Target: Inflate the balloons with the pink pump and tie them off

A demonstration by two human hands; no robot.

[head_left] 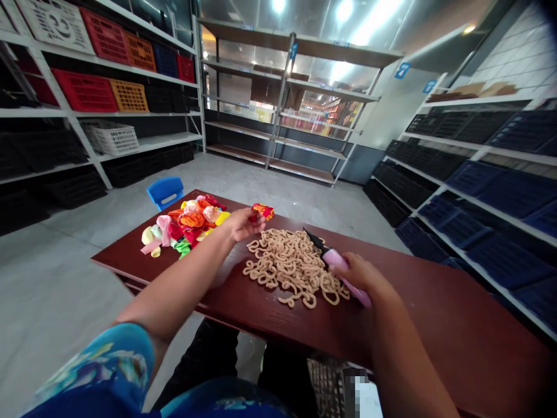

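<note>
At ten o'clock sat crates, contents unclear; fingers clamped, my left hand held a bundle, right hand a pink-handled tool.

The person wears a bright blue patterned cloth top with a short, wide left sleeve splashed white, pale yellow and purple, black cloth pants below that top, and bare left and right hands.

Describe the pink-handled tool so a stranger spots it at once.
Start at the dark red-brown table and find the beige tangle of looping strands. At its right side slants the pink-handled tool, black end toward the table's far edge. Unlike that tangle, it is straight, pink and black.
</note>
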